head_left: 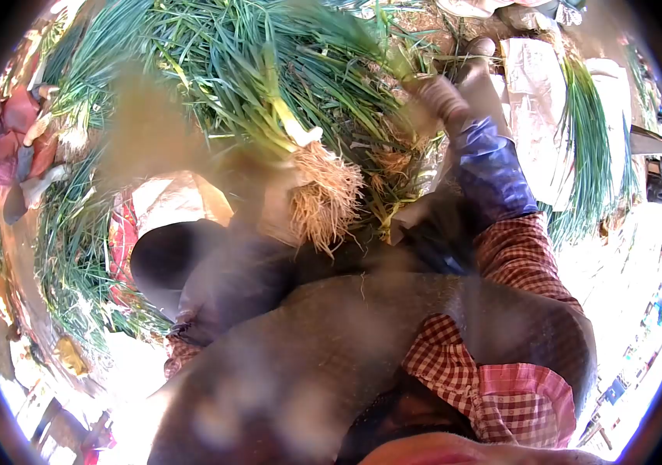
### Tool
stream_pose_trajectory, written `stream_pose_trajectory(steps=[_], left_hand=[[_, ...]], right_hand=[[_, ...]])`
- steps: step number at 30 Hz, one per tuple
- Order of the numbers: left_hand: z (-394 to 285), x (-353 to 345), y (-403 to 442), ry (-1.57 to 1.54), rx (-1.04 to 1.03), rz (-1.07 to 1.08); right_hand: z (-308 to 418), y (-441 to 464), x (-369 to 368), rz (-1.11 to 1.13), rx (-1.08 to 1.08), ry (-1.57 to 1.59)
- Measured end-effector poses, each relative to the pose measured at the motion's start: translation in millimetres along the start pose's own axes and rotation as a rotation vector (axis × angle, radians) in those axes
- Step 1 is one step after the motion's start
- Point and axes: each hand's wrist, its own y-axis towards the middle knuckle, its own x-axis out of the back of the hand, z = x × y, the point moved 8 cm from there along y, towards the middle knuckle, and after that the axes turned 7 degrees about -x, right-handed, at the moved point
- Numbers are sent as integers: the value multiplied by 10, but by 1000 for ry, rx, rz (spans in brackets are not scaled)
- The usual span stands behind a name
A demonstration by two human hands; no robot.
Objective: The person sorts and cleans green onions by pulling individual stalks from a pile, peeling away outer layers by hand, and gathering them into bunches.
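A: where's the stuff they're working w/?

B: root bunch (327, 194) is abt center, just past the lap. Tangled tan roots point toward the near side, pale stem (292, 124) runs far & a bit left into green leaves. Spring onions by the look of it, imo.

A: k, and the L hand?

B: left hand (269, 205) is mostly a smear, just left of the roots. Can't tell if it's pinching or spread, v blurry. Arm's in a dark sleeve (242, 267).

A: R one any better?

B: nah. right hand (429, 101) is farther out, by the right edge of the big leafy pile (214, 46), w/ blurred stalks right by the fingers. Can't tell if it's pressed shut on any, tbh. Shiny blue sleeve cover (493, 170) on that forearm, red checked sleeve (521, 248) on the part nearer us.

A: what else is around?

B: pile takes up most of the far left & middle, more greens (67, 248) run down the L side. Over on the R there's white sacking (536, 116) w/ a long green bunch (588, 139) lying alongside. Near right, checked cloth (443, 353) w/ pink trim. Far L, some reddish things (21, 116), too warped to ID.
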Motion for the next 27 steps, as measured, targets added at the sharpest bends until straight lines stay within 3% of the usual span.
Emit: stream_pose_trajectory(steps=[2,4,5,6,7,8,10,11,13,14,15,17,18,19,21,23,25,26,27], left_hand=[[67,-28,36,22,-7,17],[110,37,199,186,145,215],[182,90,186,187,153,210],[189,129,187,197,80,65],[163,157,175,206,4,-77],[149,96,137,251,9,-117],[204,105,206,305,7,-42],[238,94,227,357,8,33],[273,28,204,337,55,52],[304,44,209,391,62,48],[336,70,215,443,69,44],[372,141,223,413,67,3],[337,148,221,286,42,-43],[301,162,213,160,16,-90],[229,98,161,145,78,-88],[215,-15,104,115,201,-72],[227,38,187,119,146,38],[273,125,194,128,202,23],[275,118,172,182,210,4]], right_hand=[[-77,412,-818,140,613,-48],[363,-630,-964,494,474,384],[466,-860,-1127,658,492,510],[604,-1049,-1269,875,497,645],[656,-1120,-1569,1383,333,869],[758,-1188,-1358,754,660,583],[924,-1484,-1115,191,817,407],[838,-1280,-1429,617,363,970],[969,-1439,-1316,473,601,1122],[890,-1452,-1266,322,594,789],[931,-1587,-1185,320,591,784],[912,-1809,-995,104,476,664],[948,-1961,-825,-63,534,585],[949,-1956,-812,-59,536,584],[848,-1930,-623,-68,609,1093],[663,-1650,-550,-145,327,1077],[691,-1462,-813,195,88,1107],[813,-1474,-942,394,105,984],[820,-1139,-1272,457,122,1056]])
